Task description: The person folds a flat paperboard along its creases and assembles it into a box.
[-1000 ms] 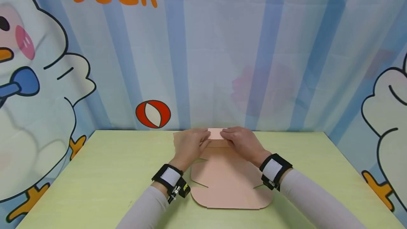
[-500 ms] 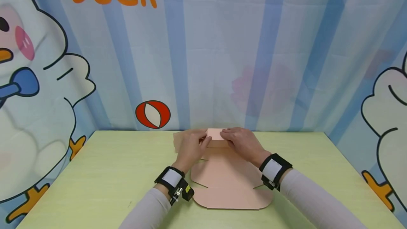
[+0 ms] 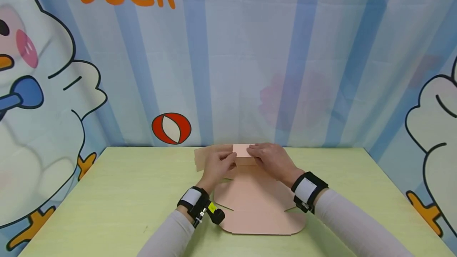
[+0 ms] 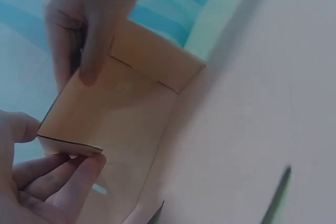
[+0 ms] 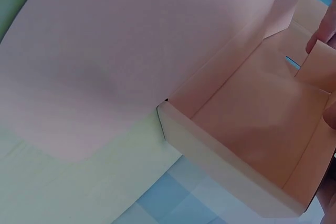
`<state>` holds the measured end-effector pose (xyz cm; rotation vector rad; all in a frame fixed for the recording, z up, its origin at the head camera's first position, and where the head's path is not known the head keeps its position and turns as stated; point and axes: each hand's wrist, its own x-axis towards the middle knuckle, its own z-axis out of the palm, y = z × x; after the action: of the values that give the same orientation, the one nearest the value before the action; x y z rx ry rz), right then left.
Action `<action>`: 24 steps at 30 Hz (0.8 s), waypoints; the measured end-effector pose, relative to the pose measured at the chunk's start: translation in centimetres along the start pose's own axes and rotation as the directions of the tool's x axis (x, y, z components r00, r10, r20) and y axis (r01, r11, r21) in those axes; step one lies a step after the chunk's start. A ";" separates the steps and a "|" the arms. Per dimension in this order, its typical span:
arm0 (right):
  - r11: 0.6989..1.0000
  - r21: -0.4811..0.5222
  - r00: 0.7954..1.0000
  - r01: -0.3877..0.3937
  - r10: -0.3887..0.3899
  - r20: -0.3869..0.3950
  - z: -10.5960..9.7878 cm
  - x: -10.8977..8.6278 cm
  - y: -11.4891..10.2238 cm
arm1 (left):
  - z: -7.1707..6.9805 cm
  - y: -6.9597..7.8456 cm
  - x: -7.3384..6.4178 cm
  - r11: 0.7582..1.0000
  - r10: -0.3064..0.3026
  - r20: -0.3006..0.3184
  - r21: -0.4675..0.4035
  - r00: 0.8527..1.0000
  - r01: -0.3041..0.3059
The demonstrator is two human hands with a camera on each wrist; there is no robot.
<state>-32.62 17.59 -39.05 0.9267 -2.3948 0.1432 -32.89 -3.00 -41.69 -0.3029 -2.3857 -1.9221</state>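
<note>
A part-folded cardboard box (image 5: 252, 129) sits at the back of the table, its pinkish lid panel (image 3: 257, 201) spread toward me. My left hand (image 3: 217, 167) pinches a small end flap (image 4: 71, 145) of the far wall between thumb and fingers. My right hand (image 3: 273, 160) grips the top of that wall farther right, its thumb inside in the left wrist view. The right side wall (image 5: 226, 166) stands up in the right wrist view. On the left, a tan side panel (image 3: 201, 158) extends outward. The right hand's other fingers are mostly hidden behind the wall.
The light green table (image 3: 143, 193) runs back to a striped blue curtain (image 3: 242, 70) printed with ducks and a ball. The box stands close to this curtain. Slits (image 3: 225, 207) cut into the lid panel's sides.
My left hand has drawn slightly back toward me and turned at the wrist, uncovering more of the left side panel. The right hand has stayed in place on the far wall.
</note>
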 end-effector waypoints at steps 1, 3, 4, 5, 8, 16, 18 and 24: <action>1.000 0.002 1.000 0.005 -0.005 -0.003 0.0 0.0 0.0 | 0.0 0.0 0.0 0.998 -0.042 0.006 -0.049 0.999 0.042; 1.000 0.007 1.000 0.016 -0.016 -0.009 0.0 0.1 0.0 | 0.1 0.0 0.1 0.988 -0.102 0.020 -0.118 0.995 0.103; 1.000 0.011 1.000 0.021 -0.021 -0.012 0.0 0.1 0.0 | 0.2 0.1 0.1 0.982 -0.121 0.027 -0.140 0.992 0.123; 1.000 0.016 1.000 0.025 -0.025 -0.016 0.0 0.1 0.0 | 0.2 0.1 0.2 0.978 -0.135 0.034 -0.155 0.990 0.138; 0.999 0.032 0.999 0.039 -0.038 -0.027 0.0 0.2 0.1 | 0.2 0.1 0.3 0.968 -0.155 0.054 -0.189 0.986 0.162; 0.998 0.053 0.999 0.043 -0.044 0.004 -0.2 0.4 0.3 | 0.3 -0.1 0.7 0.900 -0.211 0.155 -0.356 0.965 0.254; 0.997 0.062 0.999 0.038 -0.040 0.015 -0.3 0.4 0.4 | 0.2 -0.1 0.8 0.882 -0.216 0.180 -0.385 0.960 0.271; 0.996 0.081 0.999 0.032 -0.034 0.031 -0.5 0.4 0.6 | 0.4 -0.1 1.0 0.825 -0.230 0.234 -0.468 0.945 0.316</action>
<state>-33.03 18.00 -38.40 1.0123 -2.4176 0.2154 -33.86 -2.54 -41.66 -0.1495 -2.0629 -2.7521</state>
